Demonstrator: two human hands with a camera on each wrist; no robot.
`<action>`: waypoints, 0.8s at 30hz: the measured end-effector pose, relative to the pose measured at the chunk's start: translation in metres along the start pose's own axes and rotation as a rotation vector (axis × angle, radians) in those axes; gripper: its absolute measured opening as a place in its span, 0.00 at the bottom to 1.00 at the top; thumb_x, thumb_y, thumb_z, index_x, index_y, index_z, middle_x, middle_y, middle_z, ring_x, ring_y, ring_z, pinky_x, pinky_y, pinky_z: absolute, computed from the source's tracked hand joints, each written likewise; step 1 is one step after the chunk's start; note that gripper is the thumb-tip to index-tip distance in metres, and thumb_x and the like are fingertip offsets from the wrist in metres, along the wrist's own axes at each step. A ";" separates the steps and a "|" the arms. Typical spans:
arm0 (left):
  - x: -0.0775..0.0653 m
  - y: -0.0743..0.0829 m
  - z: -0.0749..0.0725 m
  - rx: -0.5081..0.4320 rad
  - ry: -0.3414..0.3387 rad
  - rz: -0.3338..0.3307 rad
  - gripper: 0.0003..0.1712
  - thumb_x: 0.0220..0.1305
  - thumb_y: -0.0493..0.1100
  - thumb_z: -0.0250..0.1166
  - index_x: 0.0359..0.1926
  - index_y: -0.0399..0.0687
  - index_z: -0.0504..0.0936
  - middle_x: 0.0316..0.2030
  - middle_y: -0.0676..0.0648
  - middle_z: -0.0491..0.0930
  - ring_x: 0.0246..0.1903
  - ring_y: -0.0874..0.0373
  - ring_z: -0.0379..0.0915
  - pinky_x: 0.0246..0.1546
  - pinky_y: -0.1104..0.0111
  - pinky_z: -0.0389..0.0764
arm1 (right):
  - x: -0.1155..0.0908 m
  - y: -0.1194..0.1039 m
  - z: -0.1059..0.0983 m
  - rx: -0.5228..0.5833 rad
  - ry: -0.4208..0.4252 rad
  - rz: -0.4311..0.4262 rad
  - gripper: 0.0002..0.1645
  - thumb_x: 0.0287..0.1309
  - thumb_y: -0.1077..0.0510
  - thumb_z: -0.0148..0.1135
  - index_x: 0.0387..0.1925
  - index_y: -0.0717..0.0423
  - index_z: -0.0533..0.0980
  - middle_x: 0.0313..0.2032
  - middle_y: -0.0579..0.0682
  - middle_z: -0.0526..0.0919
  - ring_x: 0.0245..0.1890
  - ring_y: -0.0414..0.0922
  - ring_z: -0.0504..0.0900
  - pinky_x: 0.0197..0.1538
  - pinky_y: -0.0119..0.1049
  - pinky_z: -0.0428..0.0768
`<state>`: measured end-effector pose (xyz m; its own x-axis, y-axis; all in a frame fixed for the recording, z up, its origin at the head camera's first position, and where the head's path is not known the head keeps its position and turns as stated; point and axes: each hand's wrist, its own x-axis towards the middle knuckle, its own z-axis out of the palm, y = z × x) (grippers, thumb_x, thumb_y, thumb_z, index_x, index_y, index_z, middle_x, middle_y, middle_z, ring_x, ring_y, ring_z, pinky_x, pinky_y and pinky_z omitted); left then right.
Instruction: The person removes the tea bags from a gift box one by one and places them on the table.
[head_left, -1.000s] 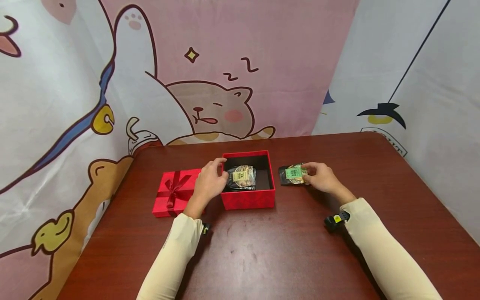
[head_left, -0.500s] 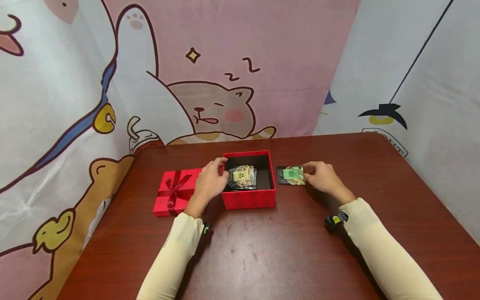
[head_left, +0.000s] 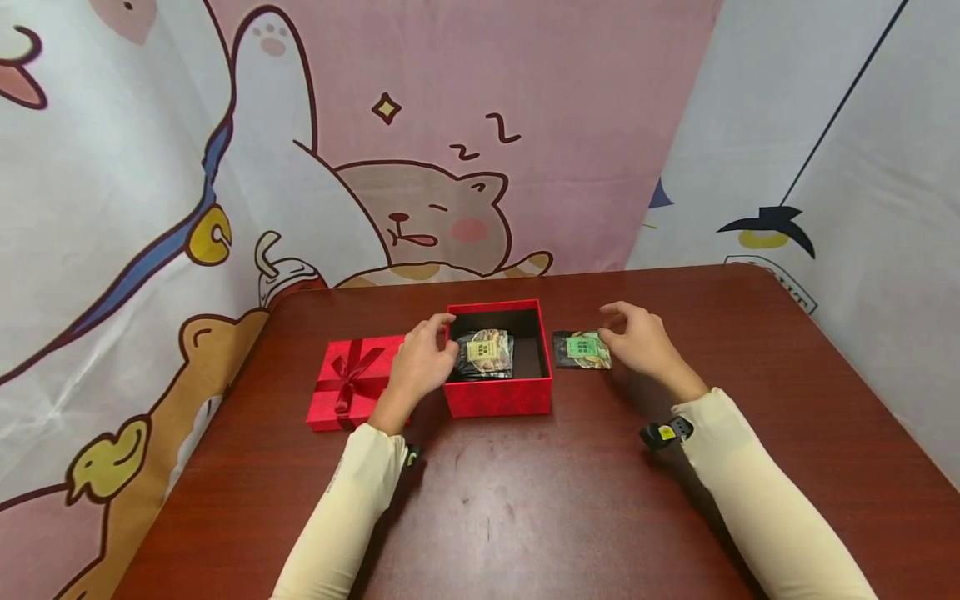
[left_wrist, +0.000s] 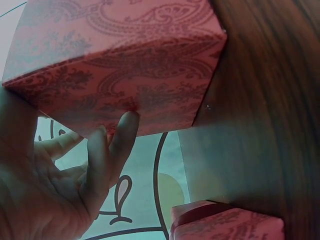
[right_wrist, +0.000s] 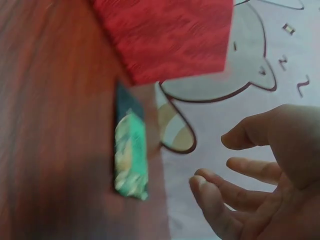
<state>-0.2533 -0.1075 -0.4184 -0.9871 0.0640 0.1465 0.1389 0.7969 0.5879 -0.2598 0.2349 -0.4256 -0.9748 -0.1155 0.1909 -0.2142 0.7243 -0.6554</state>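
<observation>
One red lid lies on the desk at the left, squarish, with a dark ribbon crossing it and a bow on top; in your left wrist view its side carries a darker printed pattern. Next comes your left hand at the left wall of the box, fingers loosely bent and slightly spread; you seem to be steadying the box, but whether you pinch its wall cannot be told. The box stands upright, its top uncovered, stiff-walled, with paisley-like print outside and a plain black lining. Inside, to the left, lie flat packets, apparently overlapping, black and shiny with a pale yellow label on top; bare lining shows to their right. Just right of the box, the green packet lies flat on the glossy, wood-grained desk: black at one end, green-labelled in the middle, crinkled at the other end. Last is your right hand, just beside it and apart, thumb and fingers spread, pinching nothing. The step in hand looks like handling that packet, either picking it up or setting it down. If you mean to lift it, lower your fingers and pinch its right edge; thin film may slide on smooth wood.
</observation>
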 end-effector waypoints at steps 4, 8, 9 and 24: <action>0.000 -0.002 0.000 -0.005 0.007 0.009 0.26 0.63 0.44 0.58 0.63 0.57 0.74 0.56 0.47 0.78 0.54 0.47 0.74 0.49 0.48 0.76 | 0.003 -0.020 0.001 0.025 0.031 -0.020 0.23 0.62 0.60 0.58 0.58 0.63 0.75 0.43 0.62 0.85 0.40 0.55 0.85 0.41 0.46 0.77; 0.001 -0.003 0.000 -0.008 0.004 0.014 0.27 0.63 0.45 0.58 0.64 0.58 0.74 0.56 0.46 0.77 0.54 0.47 0.74 0.49 0.48 0.76 | 0.005 -0.039 0.004 0.044 0.054 -0.022 0.23 0.61 0.60 0.59 0.58 0.62 0.75 0.43 0.61 0.85 0.40 0.54 0.85 0.41 0.47 0.78; 0.001 -0.003 0.000 -0.010 0.003 0.014 0.27 0.62 0.46 0.58 0.64 0.58 0.74 0.56 0.46 0.77 0.54 0.47 0.75 0.49 0.48 0.76 | 0.006 -0.044 0.005 0.048 0.056 -0.023 0.23 0.62 0.60 0.59 0.58 0.61 0.75 0.43 0.60 0.85 0.40 0.54 0.85 0.41 0.47 0.78; 0.002 -0.006 0.002 -0.027 0.006 0.025 0.26 0.63 0.44 0.58 0.63 0.58 0.74 0.55 0.47 0.78 0.52 0.48 0.75 0.47 0.49 0.76 | 0.012 -0.106 0.025 0.181 0.044 -0.105 0.22 0.60 0.62 0.60 0.56 0.60 0.76 0.47 0.60 0.85 0.42 0.54 0.86 0.42 0.49 0.82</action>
<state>-0.2559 -0.1111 -0.4230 -0.9829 0.0796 0.1660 0.1653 0.7784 0.6056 -0.2500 0.1396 -0.3719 -0.9437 -0.1514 0.2942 -0.3262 0.5757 -0.7498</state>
